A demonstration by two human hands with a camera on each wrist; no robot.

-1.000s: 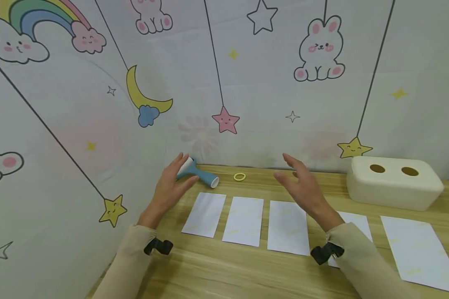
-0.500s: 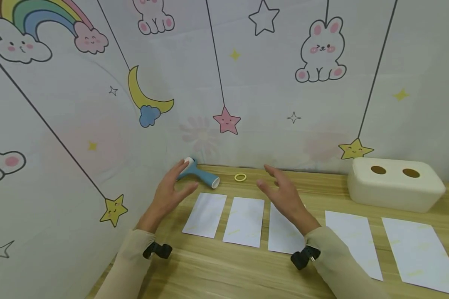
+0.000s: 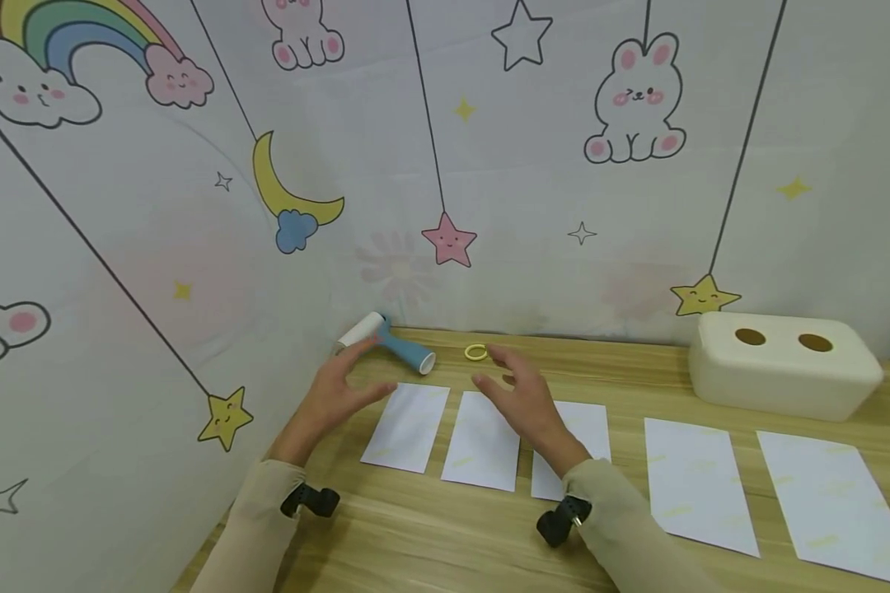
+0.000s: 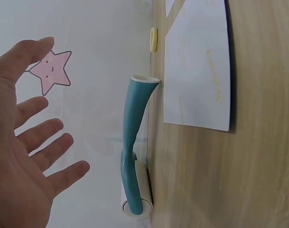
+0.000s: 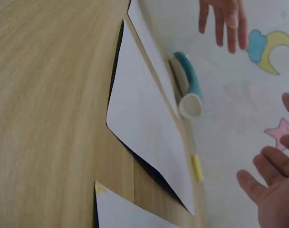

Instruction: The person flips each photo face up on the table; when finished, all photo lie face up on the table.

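Observation:
My left hand (image 3: 334, 399) hovers above the table's left part with fingers spread and nothing in it. Just beyond it lies a lint roller (image 3: 408, 352) with a blue handle and a white roll, partly covered by the fingers in the head view. My right hand (image 3: 522, 399) is also empty, thumb and fingers apart, over the second and third white sheets. Close to its fingertips in the head view is a small yellow ring (image 3: 476, 352). The left wrist view shows the whole lint roller (image 4: 132, 137) lying along the wall, away from the palm.
Several white sheets (image 3: 700, 478) with faint yellow marks lie in a row across the wooden table (image 3: 415, 535). A cream box (image 3: 782, 371) with two round holes stands at the back right. A printed cloth wall (image 3: 534, 272) borders the back and left.
My right hand has moved left, from over the third and fourth sheets to near the yellow ring. My left hand has lowered slightly, uncovering more of the lint roller's white roll.

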